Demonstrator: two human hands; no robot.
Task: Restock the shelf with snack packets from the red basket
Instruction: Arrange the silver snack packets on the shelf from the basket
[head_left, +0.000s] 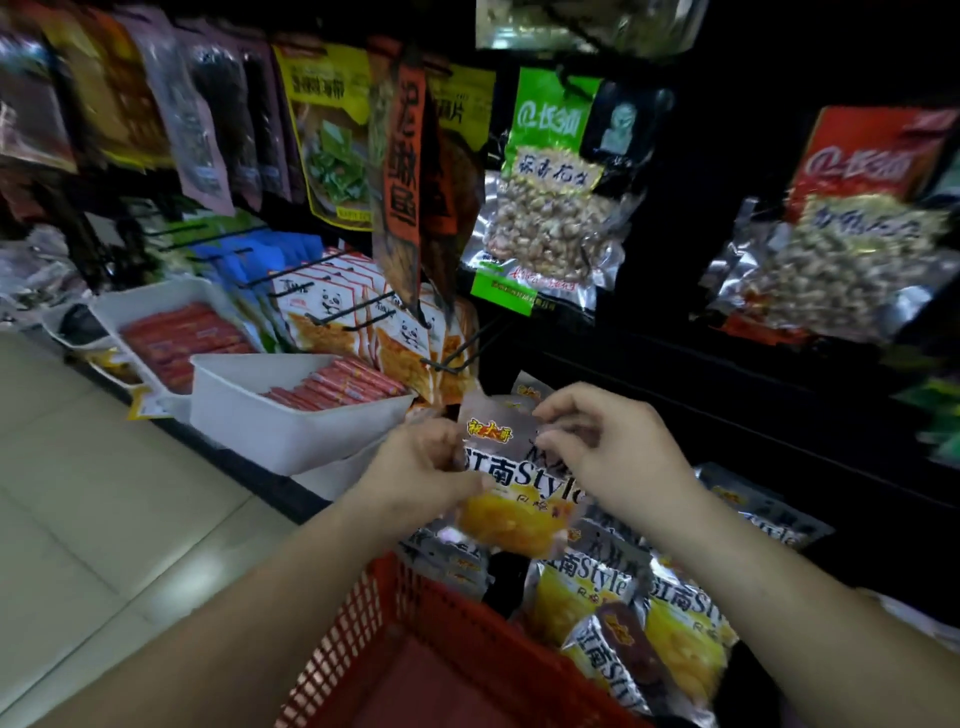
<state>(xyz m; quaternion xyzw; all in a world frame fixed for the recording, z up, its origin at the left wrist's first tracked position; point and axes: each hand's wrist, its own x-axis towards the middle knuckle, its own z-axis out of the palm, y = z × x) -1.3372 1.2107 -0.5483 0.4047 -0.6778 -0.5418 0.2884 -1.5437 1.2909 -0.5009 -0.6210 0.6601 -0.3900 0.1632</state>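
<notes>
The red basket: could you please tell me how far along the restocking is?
A few matching packets already lie on the lower shelf. The left hand and right hand pinch one silver-and-yellow snack packet above the red basket. Several more packets lie in it, not yet shelved.

I read "江南Style" in black print across the raised silver-and-yellow snack packet (511, 483), and again on the packets (582, 577) in the red basket (358, 623). The hanging orange packet (402, 156) has vertical characters ending in "鱼". The green peanut bag (550, 124) header begins with "@".
</notes>
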